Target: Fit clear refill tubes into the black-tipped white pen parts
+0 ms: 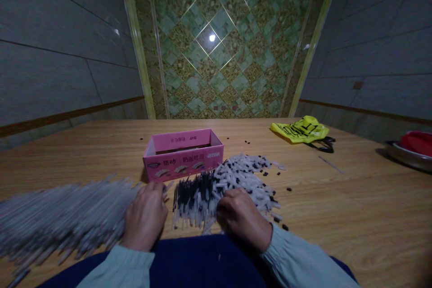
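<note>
My left hand [146,216] rests knuckles-up at the right edge of a big heap of grey pen barrels [60,220], its fingers curled down onto them. My right hand [241,216] lies on a pile of black ink refills [195,198], fingers curled into the pile; what they pinch is hidden. A heap of small white caps and black bits [246,173] spreads just beyond the right hand. A pink cardboard box [184,155], open at the top, stands behind both hands.
A wooden table [354,216] holds everything. A yellow plastic bag [300,129] with black straps lies at the back right. A metal dish with something red [411,148] sits at the far right edge. Tiled walls surround the table.
</note>
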Motion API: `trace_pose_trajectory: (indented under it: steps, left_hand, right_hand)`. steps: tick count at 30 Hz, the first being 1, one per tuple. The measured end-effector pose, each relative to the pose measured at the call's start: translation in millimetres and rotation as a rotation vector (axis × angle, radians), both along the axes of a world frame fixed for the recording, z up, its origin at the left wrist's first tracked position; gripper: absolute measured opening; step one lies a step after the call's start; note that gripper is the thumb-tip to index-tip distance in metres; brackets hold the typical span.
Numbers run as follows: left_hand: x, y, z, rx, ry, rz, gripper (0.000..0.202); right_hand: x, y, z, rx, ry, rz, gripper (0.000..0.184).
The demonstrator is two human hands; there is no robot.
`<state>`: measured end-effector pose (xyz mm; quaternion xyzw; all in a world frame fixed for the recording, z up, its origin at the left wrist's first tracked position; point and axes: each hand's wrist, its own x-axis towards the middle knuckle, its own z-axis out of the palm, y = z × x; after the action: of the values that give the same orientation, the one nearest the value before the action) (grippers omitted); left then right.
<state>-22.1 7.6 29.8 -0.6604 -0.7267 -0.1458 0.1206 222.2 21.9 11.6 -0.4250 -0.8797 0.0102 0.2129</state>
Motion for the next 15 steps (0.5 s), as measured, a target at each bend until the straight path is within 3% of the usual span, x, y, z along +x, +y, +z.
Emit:
trace_pose_trajectory:
  steps: [4,7,9,11,15]
  left_hand:
    - [10.9,-5.4,10.7,0.211,-0.190,-0.021,0.028]
    - [18.5,-5.8,5.7,0.268,-0.626,-0.134,0.024]
    - [25.2,-3.5,-2.6,0.220,-1.015,-0.232,0.022]
    - [32.9,-0.2,-11.6,0.110,-1.415,-0.247,0.022]
    - [43.2,4.1,-21.6,-0.109,-1.980,-0.077,0.004]
  right_hand:
    - [-6.1,-2.7,-4.0,0.040,-0.011,-0.004,0.009]
    - [-8.7,-2.6,-4.4,0.059,-0.033,0.037,0.008]
    - [-10.9,-1.1,-5.0,0.080,-0.071,0.081,0.010]
    - [-13.1,1.1,-6.3,0.109,-0.106,0.110,0.009]
    - [-15.2,5.7,-9.0,0.168,-0.159,0.139,0.007]
